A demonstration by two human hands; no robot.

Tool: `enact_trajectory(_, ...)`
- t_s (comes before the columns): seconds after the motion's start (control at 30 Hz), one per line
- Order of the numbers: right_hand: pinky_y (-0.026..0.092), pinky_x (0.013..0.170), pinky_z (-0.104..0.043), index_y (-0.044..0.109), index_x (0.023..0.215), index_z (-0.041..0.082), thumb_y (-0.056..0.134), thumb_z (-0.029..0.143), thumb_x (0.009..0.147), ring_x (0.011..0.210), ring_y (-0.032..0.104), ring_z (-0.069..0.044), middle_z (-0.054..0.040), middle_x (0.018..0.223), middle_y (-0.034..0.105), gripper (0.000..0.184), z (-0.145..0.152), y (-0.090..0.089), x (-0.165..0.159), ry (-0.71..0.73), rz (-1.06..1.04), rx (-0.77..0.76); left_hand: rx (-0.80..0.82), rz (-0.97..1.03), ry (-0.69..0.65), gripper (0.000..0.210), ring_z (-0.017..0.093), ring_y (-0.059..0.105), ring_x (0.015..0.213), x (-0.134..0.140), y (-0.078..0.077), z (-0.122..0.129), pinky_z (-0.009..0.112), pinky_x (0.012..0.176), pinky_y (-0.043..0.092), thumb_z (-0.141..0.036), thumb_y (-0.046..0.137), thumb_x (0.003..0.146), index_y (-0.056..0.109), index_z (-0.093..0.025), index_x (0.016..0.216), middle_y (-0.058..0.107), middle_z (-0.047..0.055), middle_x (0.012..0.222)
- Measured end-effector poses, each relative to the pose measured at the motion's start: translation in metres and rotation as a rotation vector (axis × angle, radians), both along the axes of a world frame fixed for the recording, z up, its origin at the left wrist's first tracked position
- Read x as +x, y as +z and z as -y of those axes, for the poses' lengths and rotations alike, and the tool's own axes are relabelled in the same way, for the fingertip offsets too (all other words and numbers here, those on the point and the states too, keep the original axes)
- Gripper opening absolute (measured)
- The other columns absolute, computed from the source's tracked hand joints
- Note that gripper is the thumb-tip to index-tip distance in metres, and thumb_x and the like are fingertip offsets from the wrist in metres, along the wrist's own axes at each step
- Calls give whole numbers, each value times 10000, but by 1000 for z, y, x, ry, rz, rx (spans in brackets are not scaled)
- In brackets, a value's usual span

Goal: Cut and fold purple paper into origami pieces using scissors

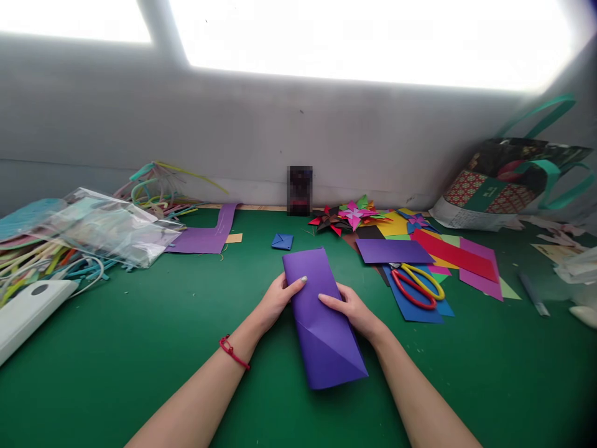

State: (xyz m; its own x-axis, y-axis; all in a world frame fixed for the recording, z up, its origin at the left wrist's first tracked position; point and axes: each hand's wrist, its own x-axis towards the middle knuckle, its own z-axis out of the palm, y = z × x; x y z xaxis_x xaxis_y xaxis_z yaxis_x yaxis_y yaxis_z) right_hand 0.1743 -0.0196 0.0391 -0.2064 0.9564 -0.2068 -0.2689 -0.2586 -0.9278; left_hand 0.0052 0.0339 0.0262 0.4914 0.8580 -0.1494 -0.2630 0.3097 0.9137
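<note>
A folded sheet of purple paper (321, 336) is held up in front of me, tilted, with crease lines across its lower half. My left hand (280, 302) grips its left edge, thumb on the front face and fingers behind. On the opposite edge my right hand (354, 308) pinches it the same way, thumb on top. The fingers behind the paper are mostly hidden. Just beyond the paper lies a small blue folded paper square (282, 241). Scissors with red and yellow handles (420, 287) rest on coloured sheets to the right of my right hand.
Folded paper flowers (354, 214) and a red paper strip (454, 255) lie at the back right, near a patterned bag (489, 186). To the left are a cut purple sheet (200, 239), a clear plastic bag (116, 224) and a white device (35, 311). A dark upright object (299, 191) leans against the wall.
</note>
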Motion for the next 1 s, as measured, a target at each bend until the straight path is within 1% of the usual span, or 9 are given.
enact_trajectory(0.13,478,604,-275,654,816,183,610,420,726,621,590,-155,-9,704,647,257,-4,-6,1,-145,-24,23,-6,10,42,462,280,555,1022,0,-2,-2,405,879,430,-327,653,695,522,-133,1092,582,133,1142)
enact_trajectory(0.2,440,490,-243,633,708,186,630,440,700,498,525,-122,19,568,588,254,-6,-10,1,-224,-36,6,-8,2,43,457,281,565,1004,0,-2,-2,402,864,439,-319,664,681,531,-131,1076,598,130,1117)
enact_trajectory(0.27,392,423,-218,611,675,189,649,431,684,433,461,-92,39,514,534,246,-8,-13,1,-248,-36,-3,-11,-8,13,452,278,577,983,0,-1,-1,398,846,449,-315,663,681,535,-133,1075,614,126,1088)
enact_trajectory(0.4,400,438,-211,620,737,191,656,405,684,470,489,-94,33,585,565,223,-8,-14,0,-237,-16,11,-7,-23,-57,447,266,598,939,-2,3,1,383,821,459,-318,644,701,533,-128,1091,619,128,1076)
enact_trajectory(0.53,471,594,-258,635,891,196,637,367,712,675,598,-160,-15,790,660,247,-7,-10,-2,-219,-18,85,11,-56,-126,442,265,590,953,-4,3,2,357,812,458,-369,607,731,549,-126,1095,624,123,1072)
enact_trajectory(0.63,482,675,-290,629,966,197,616,369,730,781,618,-189,-32,887,675,293,-7,-10,-3,-185,-9,113,-13,-59,-133,467,268,589,954,-3,0,1,348,791,464,-485,488,781,580,-117,1054,637,127,1044)
enact_trajectory(0.7,487,646,-287,625,982,198,609,378,732,774,624,-193,-35,892,678,308,-8,-10,-2,-168,1,100,-8,-59,-90,465,262,591,950,-2,-1,1,347,791,465,-487,490,778,575,-122,1054,640,122,1037)
enact_trajectory(0.83,472,562,-248,629,971,200,608,369,732,710,615,-174,-30,875,675,293,-8,-12,-1,-165,-2,74,38,-29,6,460,260,576,980,1,-2,0,370,840,448,-365,623,711,516,-157,1108,613,104,1091)
enact_trajectory(1.0,441,515,-217,638,920,195,622,358,721,648,583,-146,-21,838,661,258,-8,-13,1,-165,-15,39,36,-38,19,444,279,551,1023,0,-5,-2,387,851,439,-330,635,700,514,-146,1085,590,122,1125)
